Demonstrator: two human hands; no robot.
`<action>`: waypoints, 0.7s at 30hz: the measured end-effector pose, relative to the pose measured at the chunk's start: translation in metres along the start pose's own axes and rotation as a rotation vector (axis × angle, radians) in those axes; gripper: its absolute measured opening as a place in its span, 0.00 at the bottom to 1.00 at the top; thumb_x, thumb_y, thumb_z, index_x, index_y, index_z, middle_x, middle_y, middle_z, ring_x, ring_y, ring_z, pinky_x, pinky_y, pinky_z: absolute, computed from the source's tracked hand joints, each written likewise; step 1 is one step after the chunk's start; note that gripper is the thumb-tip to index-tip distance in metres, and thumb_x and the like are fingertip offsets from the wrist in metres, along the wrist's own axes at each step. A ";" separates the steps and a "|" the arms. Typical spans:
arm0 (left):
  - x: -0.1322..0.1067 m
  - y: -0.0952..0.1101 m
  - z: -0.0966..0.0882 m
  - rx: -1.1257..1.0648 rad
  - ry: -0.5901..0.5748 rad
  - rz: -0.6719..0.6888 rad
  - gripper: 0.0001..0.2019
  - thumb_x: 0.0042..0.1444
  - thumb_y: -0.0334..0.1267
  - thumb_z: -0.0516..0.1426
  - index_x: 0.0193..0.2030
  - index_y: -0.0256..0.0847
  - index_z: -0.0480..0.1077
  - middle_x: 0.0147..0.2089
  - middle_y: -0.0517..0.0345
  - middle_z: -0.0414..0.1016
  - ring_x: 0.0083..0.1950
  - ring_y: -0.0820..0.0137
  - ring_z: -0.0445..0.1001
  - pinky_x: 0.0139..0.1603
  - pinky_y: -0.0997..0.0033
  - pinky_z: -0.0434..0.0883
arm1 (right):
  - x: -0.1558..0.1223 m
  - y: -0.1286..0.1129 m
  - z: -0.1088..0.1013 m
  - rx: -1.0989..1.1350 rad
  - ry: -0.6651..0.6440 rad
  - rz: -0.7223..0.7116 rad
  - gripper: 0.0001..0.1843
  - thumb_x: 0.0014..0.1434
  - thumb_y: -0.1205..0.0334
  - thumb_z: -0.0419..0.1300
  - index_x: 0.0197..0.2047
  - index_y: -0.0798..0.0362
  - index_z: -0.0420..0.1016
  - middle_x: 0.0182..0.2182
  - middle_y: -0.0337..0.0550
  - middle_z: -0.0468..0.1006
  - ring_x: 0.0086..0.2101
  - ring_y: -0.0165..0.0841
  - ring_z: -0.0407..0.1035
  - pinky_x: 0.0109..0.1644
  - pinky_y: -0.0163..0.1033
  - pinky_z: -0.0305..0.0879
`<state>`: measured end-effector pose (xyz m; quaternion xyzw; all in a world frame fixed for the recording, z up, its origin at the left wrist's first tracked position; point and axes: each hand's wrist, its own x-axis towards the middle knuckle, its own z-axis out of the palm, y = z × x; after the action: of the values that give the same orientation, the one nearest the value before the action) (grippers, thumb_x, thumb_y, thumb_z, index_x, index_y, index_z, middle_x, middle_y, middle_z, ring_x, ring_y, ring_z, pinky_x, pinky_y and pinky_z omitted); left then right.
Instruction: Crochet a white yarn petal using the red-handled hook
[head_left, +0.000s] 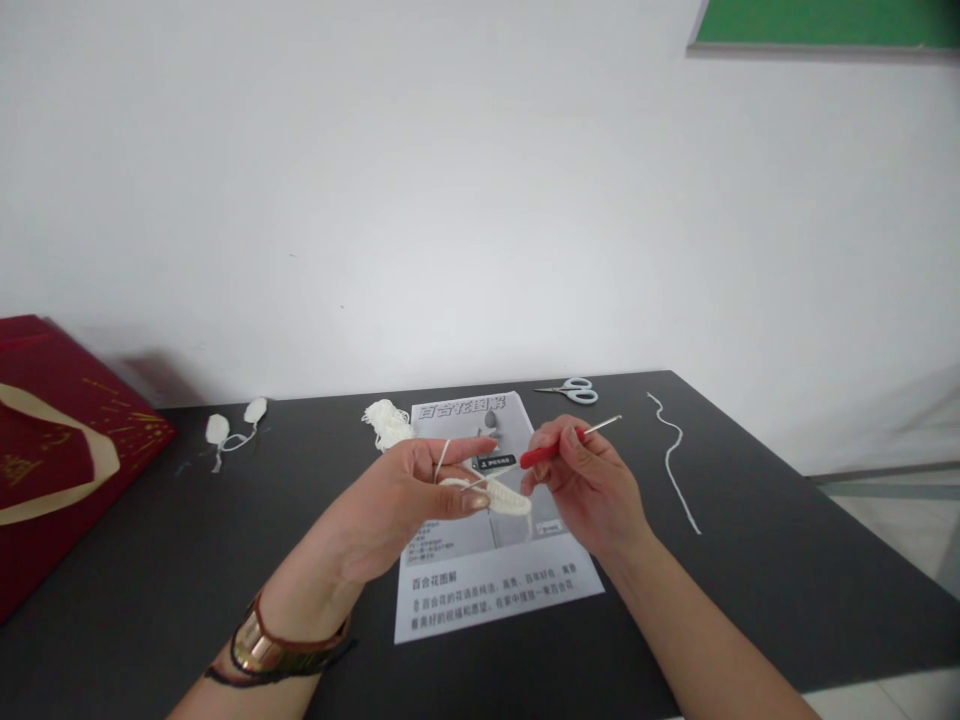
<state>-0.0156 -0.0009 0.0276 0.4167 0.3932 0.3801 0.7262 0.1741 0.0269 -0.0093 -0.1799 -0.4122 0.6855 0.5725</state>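
The left hand [401, 492] pinches the small white knitted piece [511, 499] above the printed sheet [499, 602], a strand of yarn [442, 458] crossing its index finger; the right hand [592, 485] grips the red-handled hook [547, 449], whose thin shaft reaches toward the left thumb, though whether it sits in a loop is too small to tell. Pulling the hook back too far could drop a stitch; a slack index finger could loosen the strand; a hard tug could tangle the white bundle [388, 425] behind.
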 end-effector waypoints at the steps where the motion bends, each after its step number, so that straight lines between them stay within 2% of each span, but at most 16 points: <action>1: 0.000 0.000 0.000 0.009 -0.014 -0.003 0.25 0.43 0.27 0.65 0.52 0.37 0.72 0.29 0.60 0.79 0.29 0.74 0.72 0.37 0.73 0.63 | 0.000 -0.001 -0.001 -0.008 -0.009 -0.003 0.11 0.55 0.55 0.63 0.28 0.54 0.75 0.24 0.38 0.76 0.21 0.27 0.68 0.26 0.33 0.71; 6: -0.001 -0.001 -0.003 0.053 -0.060 -0.006 0.24 0.44 0.27 0.65 0.50 0.39 0.72 0.27 0.62 0.78 0.27 0.75 0.70 0.36 0.74 0.62 | 0.000 -0.007 -0.004 -0.078 -0.041 -0.040 0.11 0.56 0.55 0.62 0.27 0.54 0.74 0.23 0.38 0.76 0.21 0.29 0.69 0.25 0.35 0.68; 12: -0.002 -0.002 -0.005 0.120 -0.052 0.000 0.24 0.44 0.28 0.65 0.50 0.39 0.73 0.26 0.62 0.77 0.28 0.73 0.70 0.41 0.70 0.63 | -0.001 -0.014 -0.008 -0.176 -0.053 -0.086 0.12 0.55 0.54 0.61 0.26 0.53 0.75 0.21 0.39 0.73 0.21 0.30 0.67 0.26 0.37 0.67; 17: -0.003 -0.003 -0.008 0.150 -0.077 -0.013 0.25 0.45 0.29 0.64 0.53 0.39 0.70 0.32 0.56 0.79 0.31 0.70 0.73 0.41 0.68 0.64 | -0.002 -0.018 -0.008 -0.204 -0.066 -0.096 0.11 0.54 0.54 0.63 0.27 0.53 0.76 0.22 0.39 0.73 0.21 0.30 0.67 0.26 0.37 0.67; 21: -0.005 -0.002 -0.009 0.201 -0.095 -0.010 0.25 0.46 0.31 0.63 0.54 0.40 0.70 0.32 0.54 0.79 0.32 0.67 0.74 0.42 0.65 0.65 | -0.002 -0.018 -0.008 -0.220 -0.061 -0.088 0.12 0.54 0.54 0.63 0.26 0.53 0.75 0.20 0.39 0.73 0.21 0.31 0.68 0.26 0.37 0.67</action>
<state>-0.0254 -0.0033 0.0235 0.5028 0.3964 0.3150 0.7006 0.1919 0.0276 -0.0002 -0.2022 -0.5095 0.6155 0.5662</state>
